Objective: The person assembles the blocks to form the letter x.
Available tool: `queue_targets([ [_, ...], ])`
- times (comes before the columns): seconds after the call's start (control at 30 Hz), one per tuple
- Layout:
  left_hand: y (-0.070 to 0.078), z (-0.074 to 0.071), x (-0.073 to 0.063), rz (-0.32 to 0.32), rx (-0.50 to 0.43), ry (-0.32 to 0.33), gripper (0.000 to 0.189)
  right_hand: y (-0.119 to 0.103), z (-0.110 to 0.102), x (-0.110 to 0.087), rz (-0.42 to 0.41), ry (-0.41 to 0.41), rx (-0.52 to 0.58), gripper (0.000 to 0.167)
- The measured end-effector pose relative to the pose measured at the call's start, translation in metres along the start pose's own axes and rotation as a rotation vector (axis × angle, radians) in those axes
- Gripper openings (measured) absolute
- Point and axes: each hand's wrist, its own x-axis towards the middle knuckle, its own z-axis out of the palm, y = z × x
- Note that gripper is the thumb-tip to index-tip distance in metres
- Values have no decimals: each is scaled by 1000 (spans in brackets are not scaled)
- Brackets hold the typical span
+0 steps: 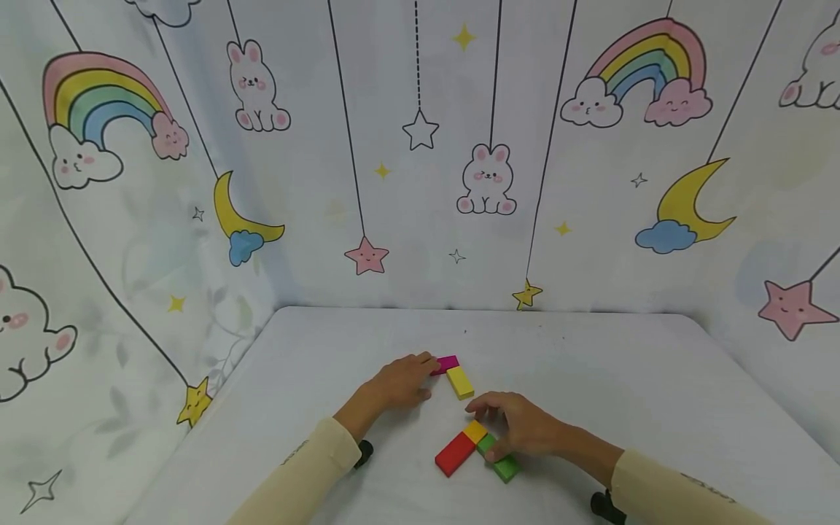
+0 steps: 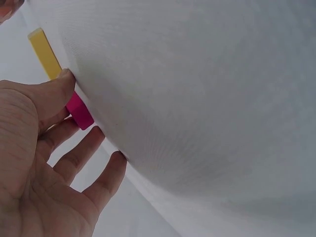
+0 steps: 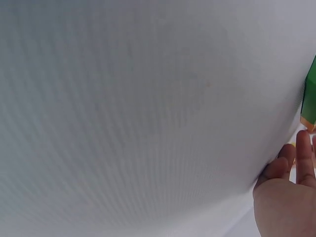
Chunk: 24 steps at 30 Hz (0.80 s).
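My left hand (image 1: 400,383) reaches over the table, its fingertips at the left end of a magenta block (image 1: 448,364). In the left wrist view its fingers are spread, and the thumb overlaps the place where the magenta block (image 2: 80,112) meets a yellow block (image 2: 44,52). Nearer to me lie a red block (image 1: 455,455), an orange block (image 1: 475,432) and a green block (image 1: 506,468), set in an angle. My right hand (image 1: 528,424) is over this group, thumb on the green block, index finger just beyond the orange one. In the right wrist view its fingers look loose.
The blocks lie on a white-covered table (image 1: 315,343). A white cloth wall (image 1: 420,219) with printed rabbits, stars, moons and rainbows stands behind and at the sides. Dark straps show at both wrists below the beige sleeves (image 1: 308,467).
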Motion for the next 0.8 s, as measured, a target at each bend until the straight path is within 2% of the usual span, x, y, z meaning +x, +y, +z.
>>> queue_targets([
  [0.47, 0, 0, 0, 2, 6, 2, 59, -1, -6, 3, 12, -39, -18, 54],
  [0.8, -1, 0, -1, 6, -3, 4, 59, 0, -10, 7, -33, -93, -85, 47],
])
